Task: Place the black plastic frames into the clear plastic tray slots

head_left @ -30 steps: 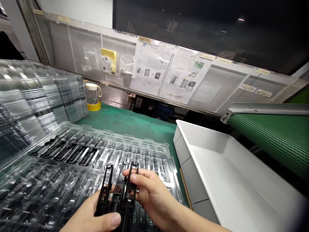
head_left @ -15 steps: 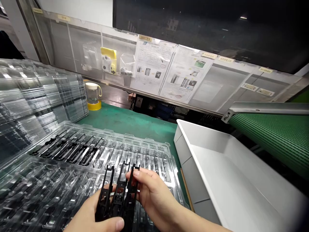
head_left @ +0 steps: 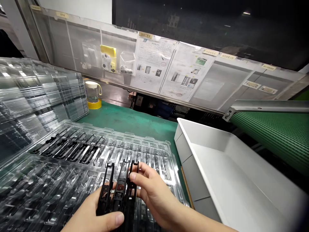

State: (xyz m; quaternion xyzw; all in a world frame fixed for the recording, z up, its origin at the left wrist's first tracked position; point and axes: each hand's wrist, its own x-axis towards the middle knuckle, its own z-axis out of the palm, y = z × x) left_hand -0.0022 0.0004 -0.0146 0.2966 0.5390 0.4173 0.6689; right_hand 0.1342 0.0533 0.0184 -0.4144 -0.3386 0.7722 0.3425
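My left hand [head_left: 96, 216] grips a fan of three long black plastic parts [head_left: 118, 191] from below, thumb across their lower ends. My right hand [head_left: 151, 193] pinches the rightmost of these parts near its top with fingertips. Both hands hover over a clear blister tray [head_left: 149, 151] with many slots. Several more black parts [head_left: 72, 149] lie in the tray's far-left slots.
A tall stack of clear trays [head_left: 36, 96] stands at the left. An empty white bin [head_left: 224, 180] sits to the right of the tray, and a green conveyor belt [head_left: 275, 135] runs beyond it. A small jar with yellow tape [head_left: 93, 95] stands at the back of the green mat.
The hands and the black parts stayed nearly in place; my right fingers slid slightly on the rightmost part. The view tilted up a little.
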